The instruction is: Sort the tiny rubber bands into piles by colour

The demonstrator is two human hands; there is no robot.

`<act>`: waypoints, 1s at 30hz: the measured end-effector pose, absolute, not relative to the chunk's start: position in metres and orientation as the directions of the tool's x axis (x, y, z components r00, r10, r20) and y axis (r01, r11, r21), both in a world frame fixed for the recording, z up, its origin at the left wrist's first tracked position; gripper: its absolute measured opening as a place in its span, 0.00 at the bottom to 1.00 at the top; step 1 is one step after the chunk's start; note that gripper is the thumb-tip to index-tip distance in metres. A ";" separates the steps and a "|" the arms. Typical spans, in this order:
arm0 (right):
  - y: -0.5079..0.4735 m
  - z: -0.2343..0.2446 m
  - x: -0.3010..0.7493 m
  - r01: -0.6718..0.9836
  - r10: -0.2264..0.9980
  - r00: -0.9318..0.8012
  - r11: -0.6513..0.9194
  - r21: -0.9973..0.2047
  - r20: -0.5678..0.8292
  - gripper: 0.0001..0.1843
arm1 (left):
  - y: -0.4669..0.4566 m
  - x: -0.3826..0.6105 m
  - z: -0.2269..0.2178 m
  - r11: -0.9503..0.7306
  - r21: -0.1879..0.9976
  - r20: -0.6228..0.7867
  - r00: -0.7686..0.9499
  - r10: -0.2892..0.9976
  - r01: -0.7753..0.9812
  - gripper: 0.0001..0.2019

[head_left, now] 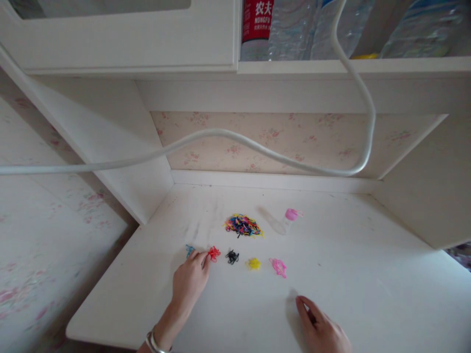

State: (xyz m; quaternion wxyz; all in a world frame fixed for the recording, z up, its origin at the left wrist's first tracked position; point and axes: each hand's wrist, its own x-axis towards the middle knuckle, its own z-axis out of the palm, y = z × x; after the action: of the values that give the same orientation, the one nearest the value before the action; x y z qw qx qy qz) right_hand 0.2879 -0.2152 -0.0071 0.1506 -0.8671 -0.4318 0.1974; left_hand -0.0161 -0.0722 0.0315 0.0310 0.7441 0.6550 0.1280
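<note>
My left hand [190,278] reaches over the white tabletop, thumb and forefinger pinched at the edge of a small pile of red rubber bands [214,253]. Blue rubber bands [189,250] show partly behind its knuckles. In a row to the right lie small piles of black rubber bands [232,256], yellow rubber bands [253,264] and pink rubber bands [279,267]. Behind the row is a larger heap of mixed-colour rubber bands [243,225]. My right hand [323,327] rests near the front, fingers curled and fingertips together, nothing visible in them.
A small clear container with a pink lid [292,214] stands behind the piles. A white cable [221,132] hangs across the view above the desk [353,294]. Water bottles [290,29] fill the shelf overhead. Side panels bound the desk left and right.
</note>
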 end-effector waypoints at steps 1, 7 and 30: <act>-0.215 -0.007 0.288 0.689 0.808 0.549 -0.582 -0.431 -0.214 0.22 | -0.072 -0.017 0.031 -0.143 0.221 0.150 0.112 0.982 0.965 0.12; -0.215 -0.007 0.287 0.686 0.814 0.543 -0.572 -0.449 -0.207 0.22 | -0.077 -0.026 0.027 -0.172 0.275 0.183 0.124 0.975 0.946 0.12; -0.119 0.053 0.252 0.826 0.959 0.282 -0.244 -0.509 -0.001 0.24 | -0.110 -0.061 -0.004 -0.259 0.602 0.239 0.139 0.961 0.755 0.13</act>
State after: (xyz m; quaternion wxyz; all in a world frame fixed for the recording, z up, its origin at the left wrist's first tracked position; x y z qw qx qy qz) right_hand 0.2519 -0.1187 0.0535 0.2108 -0.7725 -0.5777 0.1583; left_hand -0.0606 -0.1097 -0.0036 0.1717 0.7348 0.5840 0.2993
